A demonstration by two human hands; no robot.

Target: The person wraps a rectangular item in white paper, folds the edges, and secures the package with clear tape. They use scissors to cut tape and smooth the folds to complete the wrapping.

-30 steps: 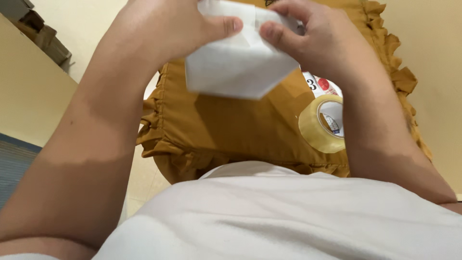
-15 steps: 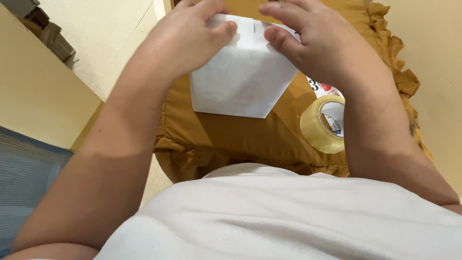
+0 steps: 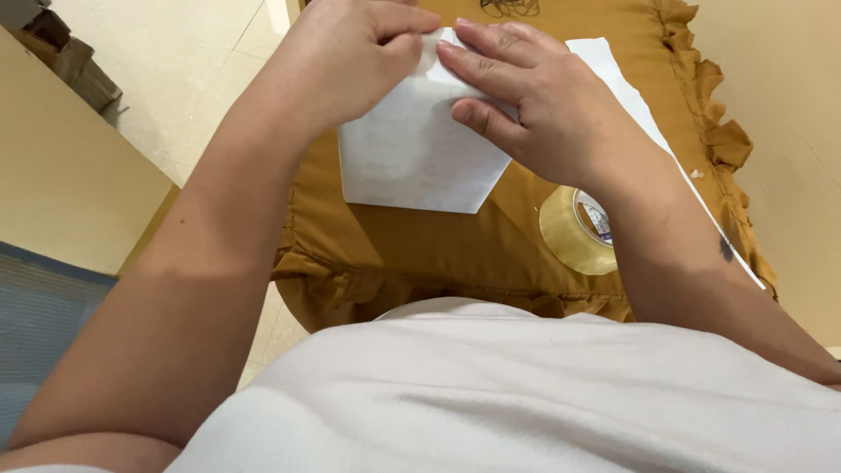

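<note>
Left hand (image 3: pixel 350 52): fingers curled, pinching the folded white paper (image 3: pixel 412 162) at its top edge.
Right hand (image 3: pixel 534 101): flat, pressing the paper onto the mustard cushion (image 3: pixel 420 245).
Hidden: tape roll (image 3: pixel 574 232) partly behind the right forearm; paper's top under both hands.

Folded sheet (image 3: pixel 412 158) under both hands: white paper, matt, smooth.
Cushion cover (image 3: pixel 420 245) beneath: mustard cloth, matt, ruffled edge.
Tape roll (image 3: pixel 569 236) beside right hand (image 3: pixel 543 105): clear plastic, glossy.
Floor (image 3: pixel 201 70) past left hand (image 3: pixel 350 61): pale tile, smooth.
</note>
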